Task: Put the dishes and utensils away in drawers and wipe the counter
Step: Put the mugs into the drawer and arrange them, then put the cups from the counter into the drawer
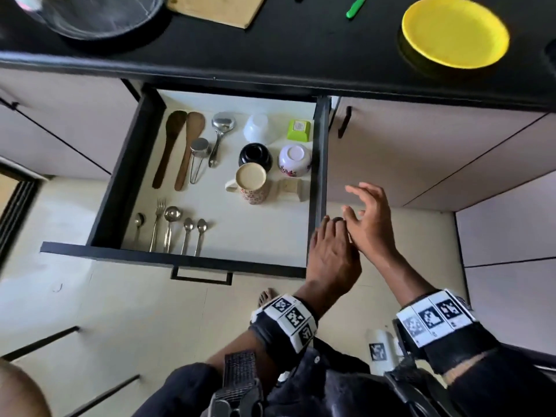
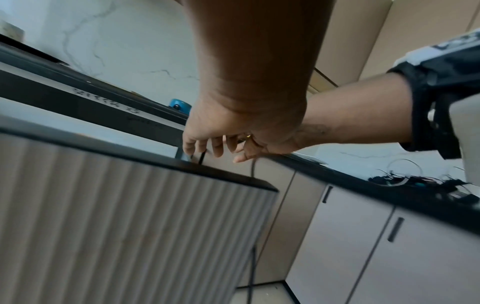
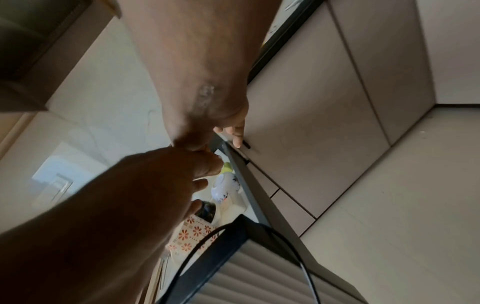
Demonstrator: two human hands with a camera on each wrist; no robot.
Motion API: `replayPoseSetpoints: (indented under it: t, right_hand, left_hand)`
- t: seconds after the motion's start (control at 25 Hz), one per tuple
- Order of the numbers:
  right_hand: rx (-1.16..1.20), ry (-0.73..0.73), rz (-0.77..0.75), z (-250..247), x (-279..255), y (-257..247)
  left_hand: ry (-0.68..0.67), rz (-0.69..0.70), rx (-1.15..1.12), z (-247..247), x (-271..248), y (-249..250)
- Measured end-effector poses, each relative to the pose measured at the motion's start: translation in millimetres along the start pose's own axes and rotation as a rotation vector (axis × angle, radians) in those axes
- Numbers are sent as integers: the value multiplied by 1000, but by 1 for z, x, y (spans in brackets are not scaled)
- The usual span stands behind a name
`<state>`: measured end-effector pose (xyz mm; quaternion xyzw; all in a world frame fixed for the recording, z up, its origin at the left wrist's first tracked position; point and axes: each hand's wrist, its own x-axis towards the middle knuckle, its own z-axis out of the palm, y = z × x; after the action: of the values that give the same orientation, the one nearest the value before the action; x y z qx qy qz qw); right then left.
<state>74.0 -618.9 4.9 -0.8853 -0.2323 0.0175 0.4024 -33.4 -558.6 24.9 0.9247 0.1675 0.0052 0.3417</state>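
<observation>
The open drawer (image 1: pixel 319 176) holds wooden spatulas (image 1: pixel 168 145), a ladle, a row of spoons (image 1: pixel 180 233) with a fork, a floral mug (image 1: pixel 251 183), a black bowl (image 1: pixel 255 155), a white floral bowl (image 1: pixel 294 160) and a green container (image 1: pixel 298 130). A yellow plate (image 1: pixel 454 31) lies on the black counter (image 1: pixel 301 55). My left hand (image 1: pixel 331 239) hovers over the drawer's right front corner, fingers relaxed and holding nothing. My right hand (image 1: pixel 364 206) touches it just to the right, fingers spread. The wrist views show both hands (image 2: pixel 205 146) (image 3: pixel 233 133) empty.
On the counter sit a wooden cutting board (image 1: pixel 216 7), a dark round pan (image 1: pixel 99 16) and a green-handled utensil (image 1: pixel 356 7). Closed cabinet doors (image 1: pixel 421 152) stand right of the drawer. A bare foot (image 1: pixel 266 296) is on the tiled floor below the drawer front.
</observation>
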Motion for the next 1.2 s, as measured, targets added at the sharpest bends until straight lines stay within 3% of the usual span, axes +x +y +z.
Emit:
replayPoseSetpoints:
  t: [0.16, 0.32, 0.4, 0.52, 0.64, 0.8, 1.0, 1.08, 1.2]
  right_hand:
    - [28, 37, 72, -48, -38, 15]
    - [54, 49, 60, -77, -71, 22]
    - [70, 24, 34, -79, -79, 18]
    - [103, -7, -55, -62, -77, 2]
    - [164, -96, -164, -24, -69, -33]
    - [240, -246, -268, 33, -59, -106]
    - [288, -385, -374, 102, -34, -216]
    - [323, -417, -329, 131, -24, -273]
    - [532, -564, -96, 182, -9, -357]
  left_hand:
    - [-237, 57, -12, 35, -32, 36]
    - [-482, 234, -78, 62, -72, 55]
    - [-409, 303, 2, 58, -86, 44]
    - [-107, 284, 47, 16, -94, -6]
    - [140, 138, 200, -53, -113, -69]
    - [303, -84, 373, -144, -148, -142]
    - [484, -265, 475, -261, -169, -227]
    - [545, -311, 501, -312, -175, -263]
    - [579, -312, 532, -379, -178, -316]
